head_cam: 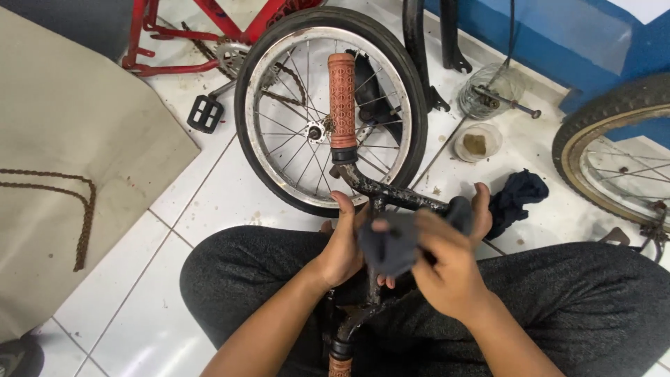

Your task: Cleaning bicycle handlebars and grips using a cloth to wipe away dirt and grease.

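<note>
Both hands are closing on the handlebar [391,195]: left hand [343,244] gripping the stem, right hand [447,262] apparently pinching a dark cloth [394,244]; bar running away from the body.

— Where are we sitting?

— In a bicycle repair workshop, on a white tiled floor [209,202]. A small spoked wheel with a black tyre [331,108] leans by a red bicycle frame [209,28].

— What else do we see?

— A rusty loose chain [77,209] on beige cardboard [77,105] at the left edge, and a clear jar holding bolts [488,94] near the blue wall [558,42].
</note>
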